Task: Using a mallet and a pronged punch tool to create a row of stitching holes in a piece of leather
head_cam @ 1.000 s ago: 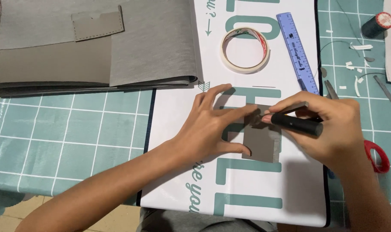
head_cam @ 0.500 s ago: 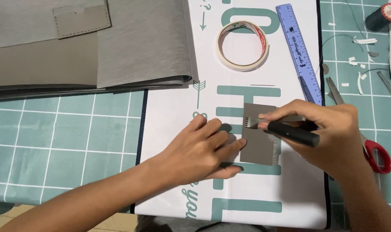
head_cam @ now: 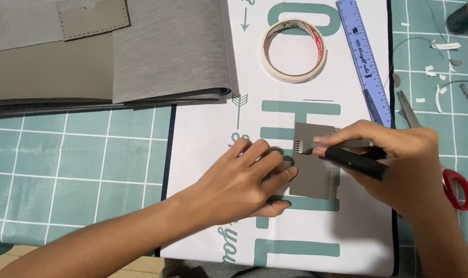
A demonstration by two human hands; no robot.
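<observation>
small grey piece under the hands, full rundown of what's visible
The grey piece is a small flat rectangle, matte, leather-like in look, lying flat on the white printed sheet over its teal lettering. The left hand sits against its left edge, fingertips touching it. The right hand holds a pronged metal tool with its teeth set on the piece near the upper left edge, plus a black-handled tool lying across the right side. Its right edge is partly hidden.

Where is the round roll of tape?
In the head view, the roll of tape lies flat at the top centre on the white printed sheet, just left of the blue ruler, beyond both hands.
</observation>
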